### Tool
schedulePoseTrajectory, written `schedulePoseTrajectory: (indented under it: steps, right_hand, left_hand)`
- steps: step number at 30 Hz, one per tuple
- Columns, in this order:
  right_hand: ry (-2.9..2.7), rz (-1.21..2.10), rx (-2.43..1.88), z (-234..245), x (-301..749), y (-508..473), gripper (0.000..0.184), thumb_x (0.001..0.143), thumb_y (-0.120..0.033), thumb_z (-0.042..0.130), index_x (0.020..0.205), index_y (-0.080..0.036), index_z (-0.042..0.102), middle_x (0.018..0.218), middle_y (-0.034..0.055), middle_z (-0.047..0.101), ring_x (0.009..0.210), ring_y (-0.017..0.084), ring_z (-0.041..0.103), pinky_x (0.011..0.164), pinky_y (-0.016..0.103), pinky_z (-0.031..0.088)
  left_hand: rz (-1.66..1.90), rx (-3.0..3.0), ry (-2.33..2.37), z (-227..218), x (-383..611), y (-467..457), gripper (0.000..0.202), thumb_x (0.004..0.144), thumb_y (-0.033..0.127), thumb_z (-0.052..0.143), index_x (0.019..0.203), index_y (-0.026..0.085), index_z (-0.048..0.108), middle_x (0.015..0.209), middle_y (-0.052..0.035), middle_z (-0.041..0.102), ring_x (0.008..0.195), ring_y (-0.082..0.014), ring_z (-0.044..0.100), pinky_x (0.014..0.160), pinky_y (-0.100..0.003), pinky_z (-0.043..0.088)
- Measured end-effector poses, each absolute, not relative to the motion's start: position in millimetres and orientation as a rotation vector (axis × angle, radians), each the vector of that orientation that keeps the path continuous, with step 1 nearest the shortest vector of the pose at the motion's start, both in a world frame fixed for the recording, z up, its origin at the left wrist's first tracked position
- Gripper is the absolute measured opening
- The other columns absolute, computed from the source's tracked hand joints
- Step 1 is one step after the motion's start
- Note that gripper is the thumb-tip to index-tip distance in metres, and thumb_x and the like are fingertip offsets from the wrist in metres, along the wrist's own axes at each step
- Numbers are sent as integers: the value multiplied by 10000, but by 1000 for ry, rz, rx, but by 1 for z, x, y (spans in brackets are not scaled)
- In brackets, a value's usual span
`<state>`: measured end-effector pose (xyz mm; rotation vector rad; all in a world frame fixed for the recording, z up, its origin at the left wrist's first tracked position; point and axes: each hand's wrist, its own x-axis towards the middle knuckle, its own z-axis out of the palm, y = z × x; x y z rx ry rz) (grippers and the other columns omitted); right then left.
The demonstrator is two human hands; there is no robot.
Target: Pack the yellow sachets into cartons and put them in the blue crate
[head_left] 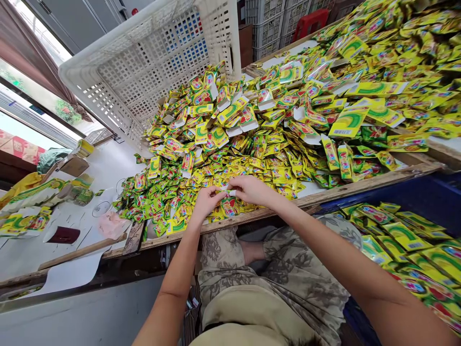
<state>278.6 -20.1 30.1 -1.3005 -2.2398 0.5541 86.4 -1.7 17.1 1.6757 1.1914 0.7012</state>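
- Head view: a long table [108, 161] with a wooden edge [345, 190] runs across, its white top showing at the left.
- Yellow-and-green packets [266, 163] lie heaped over it, with flat little cartons [349, 120] mixed in, mostly toward the right.
- A white lattice crate [122, 81] lies tipped on its side behind the heap, its mouth against the packets.
- A blue bin [432, 190], lower right beside the person's leg, holds more yellow packaging.
- Crumpled pink plastic [112, 225] sits left of the heap.
- Right hand [250, 190] and left hand [206, 204] nearly meet above the near edge, fingertips pinched on either end of one item.
- That small green-and-white item [228, 193] lies between them, just over the packets; the fingers hide most of it.
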Motion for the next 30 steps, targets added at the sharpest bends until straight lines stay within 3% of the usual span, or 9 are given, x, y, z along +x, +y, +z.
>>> schedulePoseTrajectory:
  steps: [8,13,21,30]
  right_hand:
    - [-2346,455,-1340,34,277,-21,325,788,-50,444,1019,-182,631,1009,72,635,899,179,566,740,251,380]
    - [-2315,443,-1275,32,278,-25,310,764,-31,437,983,-168,607,1011,83,597,884,183,544,712,252,375]
    - [-2267,510,-1337,34,275,-25,218,798,-61,437,917,-186,570,918,53,634,797,174,554,633,242,320]
    - [-2398,389,-1379,43,269,-31,148,842,-117,464,931,-169,571,999,86,591,842,175,555,641,248,338]
  left_hand:
    - [770,1591,1034,13,82,-10,358,735,409,674,976,148,627,883,-40,644,684,-113,554,641,-228,445]
    - [742,1630,1071,11,83,-12,357,732,409,688,978,164,605,740,1,590,492,-58,395,478,-192,321]
    - [659,1882,1139,23,82,-13,287,745,371,673,942,162,674,688,14,590,509,-75,376,501,-208,291]
    - [709,1903,1135,19,84,-17,297,765,358,653,983,157,643,735,-3,598,524,-77,387,497,-200,304]
